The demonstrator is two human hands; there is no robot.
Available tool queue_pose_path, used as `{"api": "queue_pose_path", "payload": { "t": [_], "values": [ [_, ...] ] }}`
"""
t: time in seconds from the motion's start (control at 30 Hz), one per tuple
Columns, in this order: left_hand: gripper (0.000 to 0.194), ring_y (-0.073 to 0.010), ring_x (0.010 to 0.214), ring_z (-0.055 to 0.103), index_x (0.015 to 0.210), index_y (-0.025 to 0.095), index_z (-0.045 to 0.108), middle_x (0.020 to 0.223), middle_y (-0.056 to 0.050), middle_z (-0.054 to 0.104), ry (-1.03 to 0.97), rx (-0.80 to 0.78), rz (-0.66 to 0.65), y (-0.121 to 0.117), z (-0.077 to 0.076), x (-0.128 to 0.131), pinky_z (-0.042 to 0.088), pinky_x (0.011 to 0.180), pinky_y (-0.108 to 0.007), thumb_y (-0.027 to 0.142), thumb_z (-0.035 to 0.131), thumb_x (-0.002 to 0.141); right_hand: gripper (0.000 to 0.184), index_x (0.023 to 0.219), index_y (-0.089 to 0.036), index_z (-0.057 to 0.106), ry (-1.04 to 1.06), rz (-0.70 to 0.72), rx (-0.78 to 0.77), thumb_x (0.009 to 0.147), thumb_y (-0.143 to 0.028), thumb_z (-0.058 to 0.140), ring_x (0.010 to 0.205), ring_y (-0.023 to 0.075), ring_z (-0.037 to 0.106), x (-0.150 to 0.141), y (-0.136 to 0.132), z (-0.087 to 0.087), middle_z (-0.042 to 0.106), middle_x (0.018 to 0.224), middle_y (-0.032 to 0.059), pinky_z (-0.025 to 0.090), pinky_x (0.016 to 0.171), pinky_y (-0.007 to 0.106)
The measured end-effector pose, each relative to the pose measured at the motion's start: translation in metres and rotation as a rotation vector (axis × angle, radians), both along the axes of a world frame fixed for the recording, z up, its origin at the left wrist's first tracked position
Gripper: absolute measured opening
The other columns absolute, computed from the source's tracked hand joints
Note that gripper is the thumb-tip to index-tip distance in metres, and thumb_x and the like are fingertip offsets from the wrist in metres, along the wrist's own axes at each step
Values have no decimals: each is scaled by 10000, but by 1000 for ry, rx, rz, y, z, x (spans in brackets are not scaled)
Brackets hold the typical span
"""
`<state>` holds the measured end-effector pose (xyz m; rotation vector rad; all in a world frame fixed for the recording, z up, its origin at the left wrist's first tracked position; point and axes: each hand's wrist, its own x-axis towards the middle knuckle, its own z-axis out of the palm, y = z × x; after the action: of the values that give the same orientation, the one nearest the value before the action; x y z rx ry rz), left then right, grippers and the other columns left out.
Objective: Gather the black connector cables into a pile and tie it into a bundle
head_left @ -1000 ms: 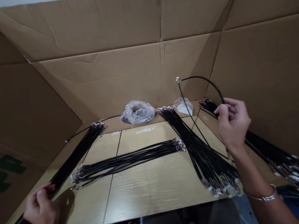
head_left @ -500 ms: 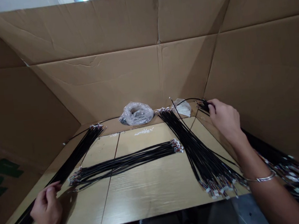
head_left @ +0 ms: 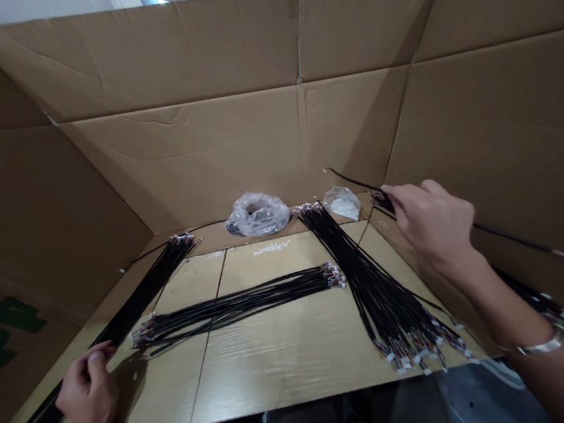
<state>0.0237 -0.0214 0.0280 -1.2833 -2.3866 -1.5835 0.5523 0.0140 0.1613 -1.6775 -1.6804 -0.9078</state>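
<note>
My right hand (head_left: 433,227) pinches one black cable (head_left: 353,181) in the air near the right cardboard wall. One end of that cable points left, while its other end, with a white connector, reaches toward the right edge. Behind and below it lies a stack of similar cables (head_left: 551,312), partly hidden by my arm. My left hand (head_left: 87,390) is closed at the left cable bundle (head_left: 136,302), thumb against curled fingers; whether anything is between them is hidden. A fanned cable bundle (head_left: 367,270) lies right of centre, and a smaller bundle (head_left: 250,299) lies crosswise in the middle.
Tall cardboard walls (head_left: 196,146) enclose the tabletop (head_left: 277,365) at the back and sides. Along the back stand a plastic-wrapped roll (head_left: 259,213) and a clear bag (head_left: 344,204) of small white pieces. Dark items show below the table's front edge.
My right hand has moved slightly right and now lifts a single cable off the right stack. A loose cable end above the fanned bundle has settled down onto it. My left hand has stayed put.
</note>
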Motion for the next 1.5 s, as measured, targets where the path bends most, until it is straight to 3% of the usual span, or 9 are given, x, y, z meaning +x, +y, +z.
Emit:
{"api": "queue_pose_path", "payload": {
  "t": [0.17, 0.33, 0.43, 0.57, 0.7, 0.87, 1.03, 1.23, 1.5],
  "values": [
    [364, -339, 1091, 607, 858, 204, 623, 956, -113, 686, 43, 87, -134, 3, 24, 43, 422, 1021, -498, 511, 454, 757, 266, 1111, -236, 714, 42, 265, 139, 942, -163, 522, 683, 158, 588, -28, -37, -8, 769, 884, 23, 380, 574, 282],
    [626, -314, 1085, 652, 1096, 176, 591, 1129, -158, 711, -693, -94, -698, 34, 70, 114, 513, 880, -436, 692, 453, 770, 299, 1096, -223, 710, -149, 644, 142, 915, -51, 544, 629, 126, 581, -81, -58, -33, 785, 955, 11, 388, 549, 275],
    [582, -283, 1035, 681, 1078, 168, 602, 1147, -166, 714, -934, -45, -874, 48, 92, 139, 523, 858, -399, 666, 513, 790, 226, 1064, -166, 716, -247, 774, 122, 915, -69, 576, 625, 123, 579, -104, -57, -50, 783, 964, 36, 377, 530, 283],
    [618, -190, 884, 697, 1287, 210, 515, 1034, -74, 748, -752, 241, -866, 43, 106, 165, 518, 832, -319, 409, 737, 745, 220, 1059, -128, 704, -200, 849, 79, 931, -67, 536, 602, 131, 583, -124, -46, -66, 781, 913, 46, 384, 511, 294],
    [626, -165, 825, 674, 1475, 205, 351, 961, -66, 740, -454, 232, -1057, 17, 111, 203, 527, 821, -317, 379, 568, 913, 266, 1121, -164, 663, 212, 936, 1, 956, -88, 468, 691, 152, 664, -150, -39, -64, 776, 967, 53, 487, 608, 287],
    [476, -111, 658, 614, 1453, 220, 421, 782, 4, 680, -152, 108, -1180, -5, 121, 227, 510, 661, -216, 334, 420, 991, 63, 952, -222, 618, 1019, 1053, -355, 921, -267, 585, 677, 132, 698, -166, -52, -37, 755, 906, 14, 543, 611, 232],
    [428, -110, 712, 623, 1378, 258, 521, 872, -10, 701, 59, 10, -1370, -12, 134, 230, 507, 719, -216, 216, 376, 978, 230, 930, -214, 619, 1154, 931, -411, 842, -420, 672, 608, 137, 639, -131, -72, -6, 671, 659, -17, 503, 563, 227],
    [369, -82, 498, 519, 1198, 223, 635, 726, 6, 656, -148, -417, -1580, -20, 119, 239, 454, 547, -201, 384, 374, 995, 422, 832, -184, 642, 1489, 817, -355, 873, -597, 567, 352, 76, 421, -90, -55, -8, 530, 457, -39, 287, 334, 175],
    [541, -114, 517, 576, 1092, 169, 632, 715, -15, 676, -721, -747, -1472, -1, 58, 194, 378, 471, -222, 631, 612, 810, 530, 638, -184, 576, 1651, 623, -186, 643, -689, 739, 318, 51, 344, -35, -16, -50, 491, 393, -31, 219, 310, 162]
  ]
}}
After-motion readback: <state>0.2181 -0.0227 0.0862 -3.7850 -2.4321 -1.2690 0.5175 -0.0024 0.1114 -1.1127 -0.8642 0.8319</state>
